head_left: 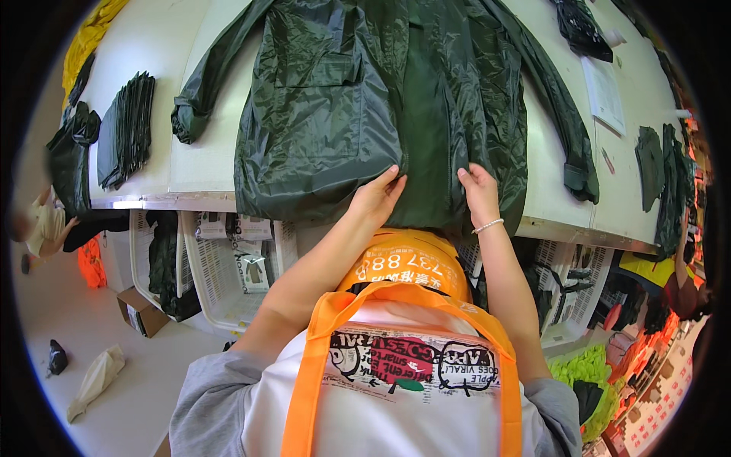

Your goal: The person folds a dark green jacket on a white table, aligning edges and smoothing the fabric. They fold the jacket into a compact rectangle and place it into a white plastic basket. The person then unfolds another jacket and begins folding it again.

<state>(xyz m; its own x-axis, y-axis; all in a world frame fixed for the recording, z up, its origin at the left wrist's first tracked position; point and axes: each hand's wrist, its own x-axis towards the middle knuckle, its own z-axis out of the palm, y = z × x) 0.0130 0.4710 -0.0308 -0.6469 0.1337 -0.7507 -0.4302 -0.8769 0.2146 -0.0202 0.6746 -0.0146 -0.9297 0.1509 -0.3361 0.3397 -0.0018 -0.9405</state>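
A dark green raincoat [320,114] lies spread on the white table, its sleeves reaching out to both sides and its front parted down the middle. At the lower corner of the left front panel, my left hand [378,196] pinches the edge between thumb and fingers. My right hand [480,194] closes on the edge of the right front panel near the hem, a pale bracelet at its wrist. Between the two hands the coat's inner back shows. The hem hangs slightly over the table's front edge.
A stack of folded dark green garments [126,131] lies on the table at left. White plastic baskets [221,286] with packaged goods stand under the table. Paper sheets [604,95] and more dark garments [649,167] are at right. Other people work at both far sides.
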